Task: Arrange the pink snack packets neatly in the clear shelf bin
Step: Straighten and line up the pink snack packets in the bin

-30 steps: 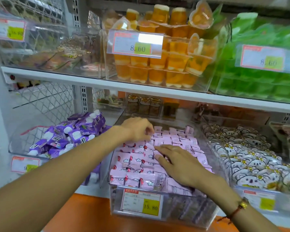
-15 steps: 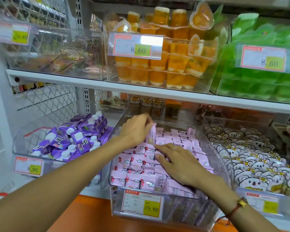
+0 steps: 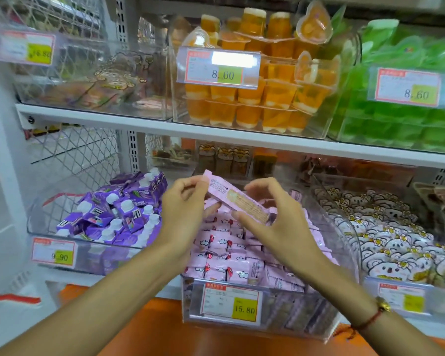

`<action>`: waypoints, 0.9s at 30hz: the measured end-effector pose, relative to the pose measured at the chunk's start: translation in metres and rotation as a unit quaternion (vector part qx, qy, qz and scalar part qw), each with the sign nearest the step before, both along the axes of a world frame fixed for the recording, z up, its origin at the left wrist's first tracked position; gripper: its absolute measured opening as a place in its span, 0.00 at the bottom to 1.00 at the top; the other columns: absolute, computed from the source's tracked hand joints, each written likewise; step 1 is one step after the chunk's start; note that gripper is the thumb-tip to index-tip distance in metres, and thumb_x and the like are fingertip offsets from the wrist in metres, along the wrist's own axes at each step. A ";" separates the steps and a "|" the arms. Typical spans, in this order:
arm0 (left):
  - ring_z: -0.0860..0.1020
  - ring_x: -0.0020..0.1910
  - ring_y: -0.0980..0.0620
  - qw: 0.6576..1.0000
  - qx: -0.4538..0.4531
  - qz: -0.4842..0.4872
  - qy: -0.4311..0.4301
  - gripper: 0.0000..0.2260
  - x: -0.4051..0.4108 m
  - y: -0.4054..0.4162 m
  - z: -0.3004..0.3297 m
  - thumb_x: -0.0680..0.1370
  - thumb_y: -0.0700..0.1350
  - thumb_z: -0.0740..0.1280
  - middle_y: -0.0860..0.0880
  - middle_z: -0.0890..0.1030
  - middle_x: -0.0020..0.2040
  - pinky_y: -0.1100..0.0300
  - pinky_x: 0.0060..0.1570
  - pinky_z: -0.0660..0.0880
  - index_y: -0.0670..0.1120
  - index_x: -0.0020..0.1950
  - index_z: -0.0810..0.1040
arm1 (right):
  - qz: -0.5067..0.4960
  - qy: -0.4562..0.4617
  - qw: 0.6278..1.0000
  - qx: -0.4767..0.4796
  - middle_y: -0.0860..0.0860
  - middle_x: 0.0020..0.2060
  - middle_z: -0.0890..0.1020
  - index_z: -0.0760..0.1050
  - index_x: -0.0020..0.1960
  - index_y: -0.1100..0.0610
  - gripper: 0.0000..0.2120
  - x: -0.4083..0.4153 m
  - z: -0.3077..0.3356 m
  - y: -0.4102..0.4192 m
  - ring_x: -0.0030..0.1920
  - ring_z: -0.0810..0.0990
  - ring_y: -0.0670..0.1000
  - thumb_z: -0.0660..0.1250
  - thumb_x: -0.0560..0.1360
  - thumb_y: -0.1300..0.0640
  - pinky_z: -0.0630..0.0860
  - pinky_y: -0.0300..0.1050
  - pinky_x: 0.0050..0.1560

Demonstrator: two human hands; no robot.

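Pink packet [image 3: 235, 201] pinched by left hand [image 3: 184, 214] and right hand [image 3: 270, 222]; slick wrapper might slip onto the rows [image 3: 224, 253] beneath.

Pink snack packets [image 3: 221, 245] look like glossy plastic film, the shelf bin [image 3: 344, 227] is clear shiny smooth plastic.

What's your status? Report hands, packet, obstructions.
Left hand and right hand both pinching one pink packet, tilted above the bin. Nothing in the way.
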State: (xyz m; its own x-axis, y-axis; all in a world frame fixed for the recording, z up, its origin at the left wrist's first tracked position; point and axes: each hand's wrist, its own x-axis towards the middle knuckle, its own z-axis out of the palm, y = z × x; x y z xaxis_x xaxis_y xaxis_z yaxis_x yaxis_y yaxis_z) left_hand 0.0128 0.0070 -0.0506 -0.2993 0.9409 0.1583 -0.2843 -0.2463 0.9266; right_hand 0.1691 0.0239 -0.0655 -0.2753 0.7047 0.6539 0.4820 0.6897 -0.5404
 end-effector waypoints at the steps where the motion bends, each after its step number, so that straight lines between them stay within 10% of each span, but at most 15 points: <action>1: 0.82 0.47 0.59 1.000 -0.011 -0.011 0.001 0.12 -0.002 -0.004 0.000 0.79 0.45 0.64 0.44 0.81 0.52 0.64 0.42 0.80 0.39 0.58 0.76 | 0.007 0.021 1.000 -0.010 0.41 0.46 0.80 0.76 0.53 0.49 0.11 0.000 0.002 -0.003 0.48 0.78 0.41 0.71 0.72 0.51 0.73 0.33 0.46; 7: 0.77 0.55 0.63 0.974 0.056 -0.064 0.211 0.12 -0.010 -0.018 -0.007 0.77 0.54 0.61 0.59 0.79 0.54 0.59 0.58 0.75 0.55 0.59 0.74 | 0.054 0.209 0.908 -0.358 0.52 0.39 0.85 0.85 0.42 0.51 0.12 0.004 0.010 -0.008 0.37 0.77 0.53 0.65 0.76 0.47 0.73 0.44 0.42; 16: 0.82 0.50 0.52 0.996 0.009 -0.057 0.065 0.14 -0.015 -0.016 -0.013 0.78 0.46 0.63 0.46 0.82 0.54 0.64 0.43 0.80 0.42 0.62 0.74 | 0.178 0.370 0.769 -0.490 0.58 0.48 0.84 0.78 0.58 0.61 0.27 0.002 0.014 -0.004 0.40 0.83 0.52 0.64 0.71 0.40 0.80 0.41 0.36; 27: 0.73 0.55 0.71 0.900 0.119 0.027 0.417 0.12 -0.040 -0.008 -0.029 0.75 0.55 0.66 0.66 0.77 0.53 0.76 0.52 0.68 0.57 0.57 0.72 | 0.030 0.444 0.846 -0.295 0.55 0.41 0.82 0.73 0.59 0.63 0.19 0.010 0.013 0.015 0.36 0.80 0.46 0.71 0.71 0.58 0.78 0.33 0.38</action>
